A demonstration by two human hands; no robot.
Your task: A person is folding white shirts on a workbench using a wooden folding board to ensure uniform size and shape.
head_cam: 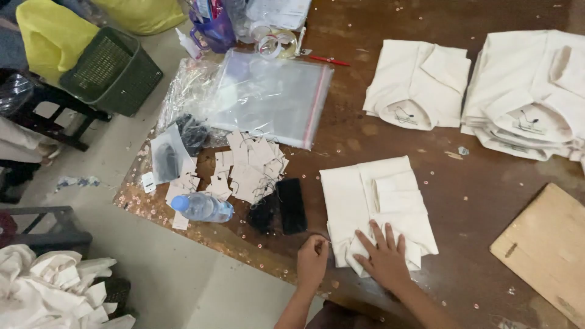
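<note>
A folded cream shirt (372,195) lies on the brown table (378,146) near its front edge. My right hand (385,256) rests flat on the shirt's near end, fingers spread. Just left of the shirt, my left hand (312,262) is pinched closed on something thin, perhaps a thread or tag string; I cannot tell which. A black phone (291,205) lies beside the shirt, to the left. A pile of beige paper tags (247,164) with strings sits beyond the phone.
Clear plastic bags (268,94) lie at the table's back left, a water bottle (202,207) on its side near the corner. Folded cream shirts (417,82) and a stack (530,91) sit at the back right. A wooden board (545,247) lies at right. A green basket (109,70) stands off the table.
</note>
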